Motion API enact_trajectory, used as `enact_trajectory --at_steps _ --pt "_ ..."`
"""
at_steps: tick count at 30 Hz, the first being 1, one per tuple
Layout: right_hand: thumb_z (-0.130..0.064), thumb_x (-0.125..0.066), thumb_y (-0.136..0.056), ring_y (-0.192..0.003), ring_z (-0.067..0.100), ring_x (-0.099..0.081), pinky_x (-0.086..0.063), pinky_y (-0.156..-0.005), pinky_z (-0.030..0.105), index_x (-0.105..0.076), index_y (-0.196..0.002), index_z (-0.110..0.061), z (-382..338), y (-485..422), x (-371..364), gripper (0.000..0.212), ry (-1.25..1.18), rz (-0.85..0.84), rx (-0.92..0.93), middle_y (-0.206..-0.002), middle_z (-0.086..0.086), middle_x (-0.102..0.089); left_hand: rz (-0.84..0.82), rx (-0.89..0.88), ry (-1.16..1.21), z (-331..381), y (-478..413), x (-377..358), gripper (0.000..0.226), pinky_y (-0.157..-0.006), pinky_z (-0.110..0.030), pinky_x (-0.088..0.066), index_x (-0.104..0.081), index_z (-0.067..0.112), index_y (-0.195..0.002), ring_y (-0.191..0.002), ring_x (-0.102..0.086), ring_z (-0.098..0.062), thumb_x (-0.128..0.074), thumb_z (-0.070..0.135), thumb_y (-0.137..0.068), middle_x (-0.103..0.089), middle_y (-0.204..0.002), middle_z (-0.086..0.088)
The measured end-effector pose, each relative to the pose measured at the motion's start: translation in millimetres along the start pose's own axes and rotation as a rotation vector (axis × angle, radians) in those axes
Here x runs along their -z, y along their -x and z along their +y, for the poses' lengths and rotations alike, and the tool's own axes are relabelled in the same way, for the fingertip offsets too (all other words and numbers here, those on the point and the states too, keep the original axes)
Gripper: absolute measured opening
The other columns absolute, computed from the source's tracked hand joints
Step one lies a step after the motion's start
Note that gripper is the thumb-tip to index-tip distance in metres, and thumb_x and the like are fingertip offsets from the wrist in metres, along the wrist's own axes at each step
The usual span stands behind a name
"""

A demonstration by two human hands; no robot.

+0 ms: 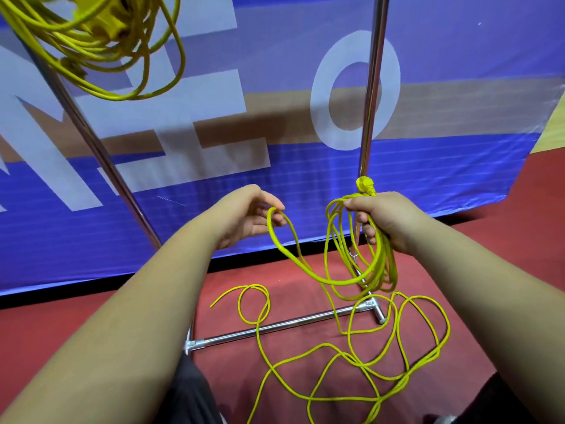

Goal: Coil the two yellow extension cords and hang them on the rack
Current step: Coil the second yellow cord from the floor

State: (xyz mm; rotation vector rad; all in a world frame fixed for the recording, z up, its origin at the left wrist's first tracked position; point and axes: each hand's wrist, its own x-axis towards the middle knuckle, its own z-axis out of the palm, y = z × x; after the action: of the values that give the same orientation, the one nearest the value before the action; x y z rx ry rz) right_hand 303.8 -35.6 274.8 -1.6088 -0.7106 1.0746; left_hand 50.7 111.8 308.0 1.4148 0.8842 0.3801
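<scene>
Yellow all round. Clenched on the stacked loops of the second cord (385, 264): right grip (382, 221), with the plug (364, 184) poking out just above the fist. Probably done to pin the start end and keep the finished turns together.

Pinching the next length between thumb and fingertips: left grip (244, 217), level with the right grip and near it. Looks like sizing a fresh loop before passing it across. Sagging between the two grips: one open bight.

Below both grips, on the red floor (544, 191): plenty of loose slack in tangled curves, crossing the base bar of the rack (275, 326), well apart from either grip.

Up and far left of the left grip: first cord (91, 35), already coiled and hanging on the rack.

Judging by that, roughly halfway. Not yet done: coiling the floor slack, then hanging the coil. Possible snag at the base bar when drawing slack up.
</scene>
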Motion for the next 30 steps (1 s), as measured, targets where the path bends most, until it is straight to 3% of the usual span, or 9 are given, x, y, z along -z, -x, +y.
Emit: enact_trajectory --at_steps 2,4,6,10,14,18,20,24,30 --pt "-0.032 -0.078 -0.092 -0.042 0.022 -0.045 -0.043 -0.045 0.030 -0.060 -0.075 -0.011 2 -2 -3 0.032 0.001 0.042 -0.013 -0.060 0.009 -0.045 0.039 -0.067 -0.022 0 1 -6 0.028 -0.098 -0.044 -0.059 -0.071 0.004 -0.101 -0.102 -0.075 -0.032 -0.068 0.032 -0.098 -0.076 -0.102 -0.023" --pt "-0.027 -0.075 -0.096 -0.040 0.020 -0.048 -0.044 -0.044 0.029 -0.058 -0.070 -0.013 5 -5 -6 0.034 -0.025 0.108 -0.022 -0.054 0.004 -0.048 0.029 -0.158 -0.045 -1 3 -10 0.012 -0.097 -0.045 -0.060 -0.070 0.001 -0.105 -0.104 -0.074 -0.033 -0.069 0.010 -0.098 -0.076 -0.103 -0.026" --pt "-0.022 -0.073 -0.098 -0.040 0.020 -0.051 -0.047 -0.047 0.030 -0.062 -0.079 -0.011 10 -9 -7 0.024 -0.084 0.177 -0.027 -0.058 0.003 -0.053 -0.053 -0.199 -0.042 0 6 -11 0.019 -0.090 -0.042 -0.063 -0.068 0.002 -0.115 -0.105 -0.075 -0.033 -0.060 -0.005 -0.099 -0.075 -0.107 -0.022" --pt "-0.023 -0.075 -0.097 -0.042 0.022 -0.060 -0.050 -0.055 0.034 -0.071 -0.108 -0.008 22 -18 -5 0.019 -0.078 0.299 -0.049 -0.066 0.005 -0.064 -0.270 -0.319 -0.115 8 18 -8 0.035 -0.066 -0.029 -0.051 -0.073 0.013 -0.117 -0.075 -0.064 -0.021 -0.051 -0.009 -0.102 -0.075 -0.113 -0.016" --pt "-0.028 -0.074 -0.099 -0.050 0.017 -0.063 -0.042 -0.046 0.025 -0.066 -0.103 -0.015 25 -9 -9 0.015 0.139 0.142 -0.024 -0.073 0.004 -0.068 -0.411 -0.334 -0.103 11 25 -8 0.045 -0.069 -0.026 -0.047 -0.079 0.022 -0.104 -0.068 -0.054 -0.017 -0.049 -0.011 -0.102 -0.076 -0.108 -0.015" --pt "-0.026 -0.070 -0.102 -0.076 0.025 -0.073 -0.055 -0.068 0.036 -0.070 -0.102 -0.015 17 4 -19 0.012 0.146 -0.156 -0.031 -0.089 0.009 -0.080 -0.267 -0.369 -0.078 4 12 -12 0.038 -0.068 -0.027 -0.039 -0.076 0.021 -0.110 -0.070 -0.044 -0.016 -0.051 -0.007 -0.103 -0.077 -0.109 -0.011" --pt "-0.022 -0.065 -0.105 -0.082 0.030 -0.076 -0.062 -0.069 0.036 -0.067 -0.106 -0.015 11 12 -27 0.007 0.033 -0.258 -0.084 -0.097 0.017 -0.080 -0.171 -0.387 -0.098 -1 4 -11 0.034 -0.066 -0.029 -0.034 -0.072 0.017 -0.119 -0.069 -0.043 -0.014 -0.051 -0.005 -0.103 -0.077 -0.109 -0.008" --pt "-0.020 -0.065 -0.104 -0.070 0.032 -0.073 -0.061 -0.077 0.045 -0.064 -0.108 -0.011 5 23 -41 0.010 -0.070 -0.327 -0.104 -0.079 0.016 -0.073 -0.088 -0.376 -0.191 -9 -7 -5 0.035 -0.068 -0.030 -0.034 -0.068 0.016 -0.131 -0.070 -0.053 -0.004 -0.051 0.000 -0.105 -0.076 -0.111 -0.006" --pt "-0.038 -0.061 -0.107 -0.050 0.022 -0.057 -0.050 -0.052 0.032 -0.062 -0.094 -0.013 8 33 -49 0.029 -0.059 -0.295 -0.029 -0.073 0.005 -0.064 -0.053 -0.282 -0.364 -23 -11 -6 0.026 -0.087 -0.032 -0.052 -0.075 0.026 -0.112 -0.091 -0.063 -0.007 -0.061 0.006 -0.102 -0.076 -0.104 0.009"
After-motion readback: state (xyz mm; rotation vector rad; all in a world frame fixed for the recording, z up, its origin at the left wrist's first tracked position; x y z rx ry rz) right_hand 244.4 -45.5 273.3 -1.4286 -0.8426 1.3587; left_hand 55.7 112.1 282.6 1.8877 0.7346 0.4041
